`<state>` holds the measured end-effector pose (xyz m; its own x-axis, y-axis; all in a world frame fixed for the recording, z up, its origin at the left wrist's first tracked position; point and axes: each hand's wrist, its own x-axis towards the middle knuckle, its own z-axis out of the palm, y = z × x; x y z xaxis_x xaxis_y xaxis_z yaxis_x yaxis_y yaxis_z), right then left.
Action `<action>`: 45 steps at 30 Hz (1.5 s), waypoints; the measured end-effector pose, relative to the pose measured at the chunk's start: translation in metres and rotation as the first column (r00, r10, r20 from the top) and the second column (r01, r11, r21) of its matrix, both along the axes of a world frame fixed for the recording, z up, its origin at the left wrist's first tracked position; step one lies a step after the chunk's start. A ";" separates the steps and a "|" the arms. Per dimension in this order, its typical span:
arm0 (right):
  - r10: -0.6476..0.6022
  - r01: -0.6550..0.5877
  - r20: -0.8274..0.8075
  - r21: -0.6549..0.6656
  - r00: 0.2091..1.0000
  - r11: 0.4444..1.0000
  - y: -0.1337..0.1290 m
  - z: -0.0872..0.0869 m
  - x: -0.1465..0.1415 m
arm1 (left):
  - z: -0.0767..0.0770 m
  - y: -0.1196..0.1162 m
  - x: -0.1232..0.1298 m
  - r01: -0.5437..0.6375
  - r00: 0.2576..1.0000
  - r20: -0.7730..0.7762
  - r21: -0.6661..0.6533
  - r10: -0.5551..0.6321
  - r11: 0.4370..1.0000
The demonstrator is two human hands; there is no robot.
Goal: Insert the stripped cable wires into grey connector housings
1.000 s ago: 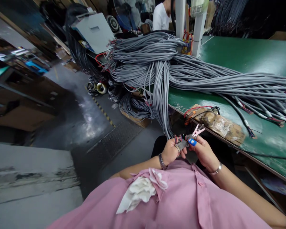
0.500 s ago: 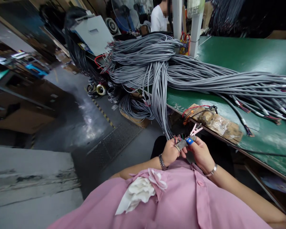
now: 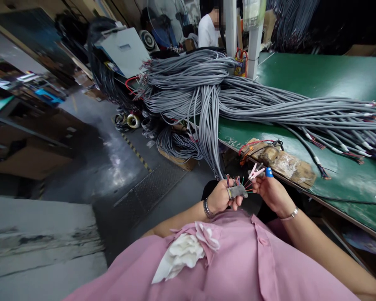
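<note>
My left hand (image 3: pixel 221 197) is closed round the end of a grey cable, its thumb wearing a grey finger cover. Thin coloured wires (image 3: pixel 237 180) fan out from the cable end above that thumb. Just to the right is my right hand (image 3: pixel 274 194), its blue-covered thumb raised apart from the half-curled fingers. A small pink clip (image 3: pixel 256 172) stands at these fingertips; whether they touch it is unclear. Some red and green wires reach toward the same fingertips. Beyond my hands, a strand of grey cables (image 3: pixel 208 125) hangs down over the bench edge.
A large bundle of grey cables (image 3: pixel 188 69) lies across the green bench (image 3: pixel 313 75). At its front edge sits a stained wooden block (image 3: pixel 291 167) with red and black leads. A person in white (image 3: pixel 207 31) is behind the bench. Coiled cables (image 3: pixel 178 144) rest low on the left.
My right hand has drawn back to the right, its thumb lifting off the cable end in my left hand. The coloured wires now show more fully. My left hand keeps its grip.
</note>
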<state>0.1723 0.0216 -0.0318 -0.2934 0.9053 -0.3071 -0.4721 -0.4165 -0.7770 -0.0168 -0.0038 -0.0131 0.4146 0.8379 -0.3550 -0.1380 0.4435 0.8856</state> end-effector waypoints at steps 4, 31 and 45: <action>-0.001 0.000 0.007 0.097 1.000 0.995 0.006 0.017 -0.005 | 0.006 0.009 0.001 0.071 0.995 0.070 -0.011 -0.070 0.997; -0.131 0.132 -0.080 0.000 0.988 0.991 0.003 0.017 -0.015 | 0.005 0.006 0.002 0.113 0.992 0.065 -0.002 -0.113 0.994; -0.169 0.173 -0.056 0.088 0.984 0.981 0.005 0.000 -0.019 | 0.002 0.023 0.011 0.093 0.982 0.164 -0.004 -0.091 0.996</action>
<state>0.1528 0.0262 -0.0316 -0.1443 0.9670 -0.2097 -0.5677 -0.2545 -0.7829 -0.0055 0.0196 -0.0111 0.5427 0.7899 -0.2856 -0.2389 0.4712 0.8491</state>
